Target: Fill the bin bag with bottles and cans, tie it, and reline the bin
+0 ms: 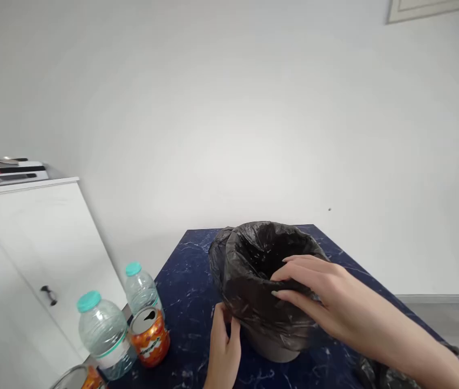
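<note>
A dark bag lines a bin (pixel 275 348) on the blue marbled worktop (pixel 191 270), mid-width; the right hand (pixel 322 289) pinches its near rim, the left hand (pixel 224 346), seemingly gripping plastic, is at its lower left. Uneven pulling could tear the thin bag (pixel 270 302) or tip the bin.

- I see the bin (pixel 275 351) on the table (pixel 189 265), the bin liner (pixel 268 302) inside it and over its rim.
- Left of it: two water bottles (pixel 106 335), two soda cans (pixel 151 341).
- Farther left: a cabinet (pixel 47 237).
- Behind: the wall (pixel 229 119).
</note>
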`<state>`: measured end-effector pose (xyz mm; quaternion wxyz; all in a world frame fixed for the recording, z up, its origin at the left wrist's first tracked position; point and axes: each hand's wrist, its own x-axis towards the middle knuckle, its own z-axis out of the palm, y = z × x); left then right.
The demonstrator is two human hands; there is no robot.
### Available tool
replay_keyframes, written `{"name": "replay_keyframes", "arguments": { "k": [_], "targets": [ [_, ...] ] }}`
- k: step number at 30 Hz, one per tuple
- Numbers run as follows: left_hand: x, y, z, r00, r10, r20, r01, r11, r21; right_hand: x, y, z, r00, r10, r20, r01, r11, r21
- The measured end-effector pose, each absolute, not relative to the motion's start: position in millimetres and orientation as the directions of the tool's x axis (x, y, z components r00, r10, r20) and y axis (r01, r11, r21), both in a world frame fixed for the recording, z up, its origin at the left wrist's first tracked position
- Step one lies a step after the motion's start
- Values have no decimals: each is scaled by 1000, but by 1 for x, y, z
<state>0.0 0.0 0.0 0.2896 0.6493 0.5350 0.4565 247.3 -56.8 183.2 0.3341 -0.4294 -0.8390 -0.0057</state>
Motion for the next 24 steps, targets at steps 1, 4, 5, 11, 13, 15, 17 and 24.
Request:
{"name": "replay_keyframes", "arguments": {
  "k": [1, 4, 5, 11, 13, 15, 17, 24],
  "targets": [
    [0, -3, 0, -8, 953, 303, 456, -266, 849, 246, -59, 183, -423, 701, 574, 718, 646, -259],
    [0, -12, 5, -42, 939, 340, 464, -283, 839, 245, -66, 181, -469, 649, 599, 695, 690, -203],
    [1, -15, 7, -48, 934, 353, 426, -301, 853, 245, -68, 182, -481, 633, 606, 687, 702, -188],
    [2, -44, 34, -164, 905, 392, 229, -351, 908, 245, -84, 192, -532, 659, 532, 676, 709, -201],
    [-7, -60, 46, -219, 859, 464, 302, -392, 869, 246, -88, 194, -544, 670, 506, 678, 706, -206],
    [-24, -76, 61, -202, 774, 600, 419, -485, 767, 247, -93, 195, -554, 664, 503, 671, 713, -202],
    [-47, -90, 82, -109, 643, 758, 546, -598, 587, 248, -97, 195, -562, 662, 495, 662, 719, -210],
    [-147, -88, 160, -8, 423, 906, 910, -373, 182, 245, -112, 198, -589, 642, 492, 649, 738, -187]
  ]
}}
